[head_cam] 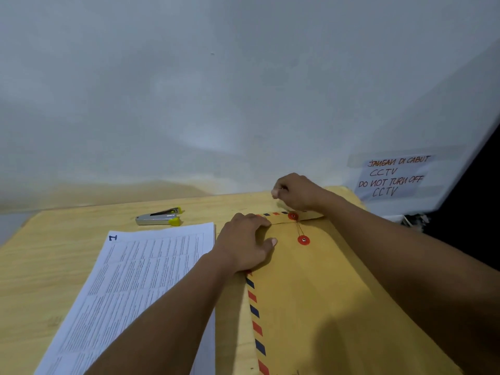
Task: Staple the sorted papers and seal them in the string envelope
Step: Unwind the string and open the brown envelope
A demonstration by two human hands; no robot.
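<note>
At centre left of the head view, silver stapler (159,217) with yellow tips near the wall, apart from the printed papers (130,288) at lower left, partly hidden by the left forearm. Taped note (392,177) at right, on the wall. Left hand (243,244) flat, fingers spread, pressing the envelope (324,307) near its flap. Right hand (295,192) above the upper red button (293,216), closed in a pinch, contents unclear, perhaps the string. Lower red button (303,240) just right of the left thumb.

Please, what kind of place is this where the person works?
Probably an office or back room. A wooden desk holds printed papers, a stapler and a string envelope, and a handwritten wall note says not to turn off the CCTV.
</note>
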